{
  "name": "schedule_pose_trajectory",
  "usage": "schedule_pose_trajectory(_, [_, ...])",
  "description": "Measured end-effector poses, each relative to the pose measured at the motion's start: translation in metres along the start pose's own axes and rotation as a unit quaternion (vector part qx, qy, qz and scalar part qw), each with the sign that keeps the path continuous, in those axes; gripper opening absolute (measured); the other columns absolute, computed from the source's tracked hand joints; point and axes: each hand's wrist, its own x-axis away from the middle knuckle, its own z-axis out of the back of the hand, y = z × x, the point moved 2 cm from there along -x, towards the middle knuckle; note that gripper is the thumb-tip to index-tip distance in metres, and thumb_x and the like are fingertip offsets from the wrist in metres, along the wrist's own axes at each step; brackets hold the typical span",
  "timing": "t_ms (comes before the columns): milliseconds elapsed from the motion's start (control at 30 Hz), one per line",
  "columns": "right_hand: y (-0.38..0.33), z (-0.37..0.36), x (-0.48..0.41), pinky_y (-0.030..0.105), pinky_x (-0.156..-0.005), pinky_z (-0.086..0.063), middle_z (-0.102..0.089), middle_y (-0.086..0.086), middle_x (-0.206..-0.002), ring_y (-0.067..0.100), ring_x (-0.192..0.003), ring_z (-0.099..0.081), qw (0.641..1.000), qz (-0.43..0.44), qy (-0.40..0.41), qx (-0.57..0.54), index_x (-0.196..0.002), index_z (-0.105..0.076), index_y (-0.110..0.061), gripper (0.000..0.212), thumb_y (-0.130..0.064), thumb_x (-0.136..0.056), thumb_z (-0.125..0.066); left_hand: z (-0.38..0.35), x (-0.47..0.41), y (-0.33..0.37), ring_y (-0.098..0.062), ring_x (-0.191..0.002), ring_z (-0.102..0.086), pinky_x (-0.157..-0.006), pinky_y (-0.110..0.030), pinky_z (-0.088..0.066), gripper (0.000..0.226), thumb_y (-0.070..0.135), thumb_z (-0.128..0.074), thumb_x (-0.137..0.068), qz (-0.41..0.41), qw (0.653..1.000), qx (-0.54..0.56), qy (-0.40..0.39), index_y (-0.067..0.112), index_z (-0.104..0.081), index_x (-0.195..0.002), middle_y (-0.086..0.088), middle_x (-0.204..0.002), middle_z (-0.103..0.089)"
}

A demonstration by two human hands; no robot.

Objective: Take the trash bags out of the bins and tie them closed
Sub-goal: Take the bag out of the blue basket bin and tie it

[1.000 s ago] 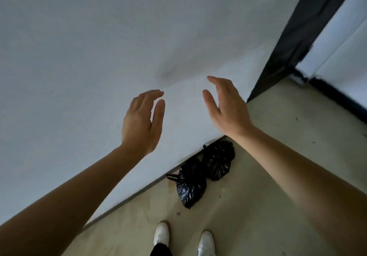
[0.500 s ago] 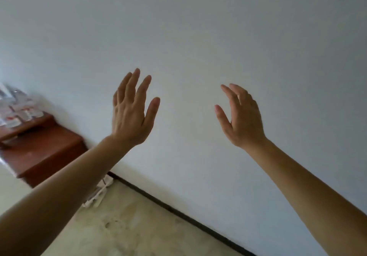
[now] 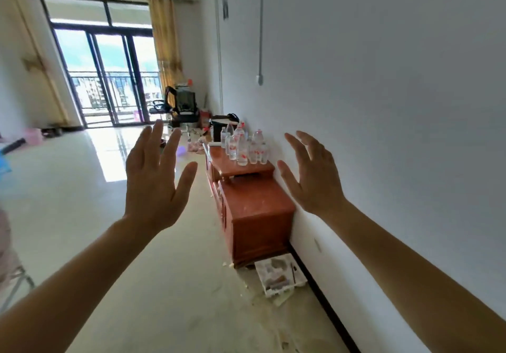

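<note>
As two bare forearms extend into the room, the left hand [image 3: 153,185] and the right hand [image 3: 312,180] are both raised with straight, spread fingers, backs toward the camera, holding nothing and touching nothing. The trash bags and their bins lie outside this view, so their look cannot be told. One red-brown wooden cabinet [image 3: 257,215], stepped in two levels, stands against the white wall [image 3: 397,106] on the right; a cluster of clear water bottles [image 3: 243,147] with red labels stands on its higher far level, too crowded to count exactly. One white foam tray [image 3: 279,274] lies on the pale floor [image 3: 68,202] at the cabinet's near end. Two black office chairs [image 3: 184,106] stand beside the glass doors [image 3: 109,79], flanked by two yellow curtains [image 3: 165,43].
</note>
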Motion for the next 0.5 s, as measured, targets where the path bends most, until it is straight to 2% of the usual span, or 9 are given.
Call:
schedule_pose_trajectory(167, [-0.056, -0.146, -0.077, 0.049, -0.115, -0.033, -0.033, 0.006, -0.157, 0.026, -0.143, -0.036, 0.997, 0.035, -0.033, -0.063, -0.151, -0.029, -0.027, 0.059, -0.056, -0.1, -0.038, -0.037, -0.005, -0.126, -0.034, -0.152, -0.015, -0.121, -0.048, -0.017, 0.066, 0.051, -0.028, -0.102, 0.049, 0.997, -0.066, 0.003, 0.009, -0.031, -0.154, -0.018, -0.163, -0.02])
schedule_pose_trajectory(300, [-0.079, -0.265, -0.145, 0.038, -0.117, -0.02, -0.027, 0.006, -0.159, 0.024, -0.143, -0.032, 0.994, 0.061, -0.045, -0.075, -0.153, -0.028, -0.025, 0.063, -0.056, -0.1, -0.038, -0.098, -0.046, -0.225, -0.032, -0.153, -0.012, -0.121, -0.05, -0.017, 0.068, 0.054, -0.025, -0.102, 0.068, 0.992, -0.107, -0.004, 0.012, -0.027, -0.156, -0.017, -0.165, -0.015])
schedule_pose_trajectory(500, [-0.083, -0.426, -0.28, 0.045, -0.117, -0.029, -0.022, 0.009, -0.161, 0.028, -0.143, -0.032, 0.989, 0.073, -0.056, -0.112, -0.154, -0.027, -0.021, 0.066, -0.057, -0.1, -0.036, -0.202, -0.148, -0.358, -0.027, -0.154, 0.001, -0.122, -0.05, -0.011, 0.073, 0.062, -0.018, -0.1, 0.093, 0.984, -0.147, -0.042, 0.02, -0.013, -0.159, -0.01, -0.167, -0.001])
